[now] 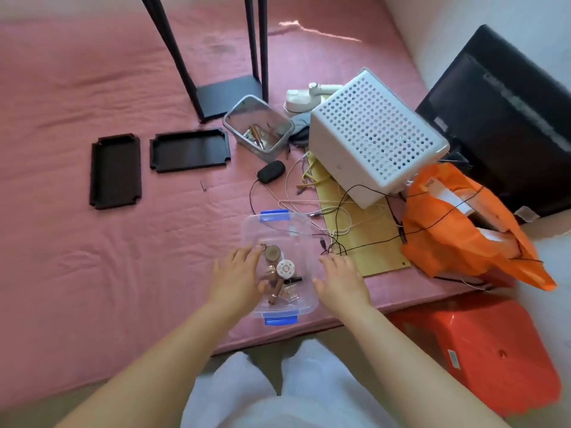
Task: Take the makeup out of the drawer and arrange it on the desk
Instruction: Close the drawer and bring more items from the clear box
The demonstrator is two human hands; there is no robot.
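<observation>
Pale trouser legs (278, 393) fill the bottom of the view at 6 o'clock, with two bare forearms reaching up from them toward a clear plastic storage box with blue clip latches (279, 239) that sits on the pink quilted bedspread (92, 257) near its lower edge. Inside the box lie small makeup pieces: a round brown compact (272, 252), a white round patterned case (284, 268), a brown lipstick-like tube (276, 292) and a slim black stick (293, 281); other small bits there are too blurred to name. At the box's 9 o'clock side the left hand (236, 278) lies against its wall, fingers spread and nearly straight, thumb toward the contents, grasping nothing. At its 3 o'clock side the right hand (341, 281) mirrors it, fingers loosely extended along the wall, likewise holding nothing. Toward 12 o'clock from the box stands a small translucent grey bin (238, 125) holding several metallic tubes. At 10 o'clock two shallow black rectangular trays (116, 169) lie side by side. At 2 o'clock a white perforated plastic basket (375, 137) rests tilted, with tangled thin cables (343, 211) over a yellow sheet below it, and an orange plastic bag (457, 236) sits at 3 o'clock.
</observation>
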